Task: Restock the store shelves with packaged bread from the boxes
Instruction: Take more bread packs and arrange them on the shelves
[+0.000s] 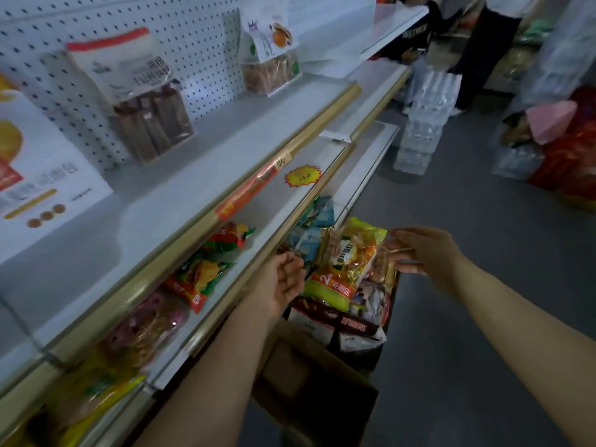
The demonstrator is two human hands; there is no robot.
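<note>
A yellow-green bread package (346, 262) is raised over an open cardboard box (319, 395) on the floor beside the shelves. My right hand (425, 253) pinches the package's clear right edge, thumb on top. My left hand (283, 279) is palm up with loosely curled fingers just left of the package, below the edge of the middle shelf (258, 253), and holds nothing. More packaged goods (335, 321) fill the box under the package. Red and green packages (200, 279) lie on the middle shelf, and blue packages (314, 227) sit on the shelf below.
The top shelf (180, 188) carries a dark-bread bag (142, 98), a second bag (271, 53) and a white carton (38, 175). Stacked packs of water bottles (422, 124) stand in the aisle. People (483, 43) stand at the back; red bags (571, 162) lie on the right.
</note>
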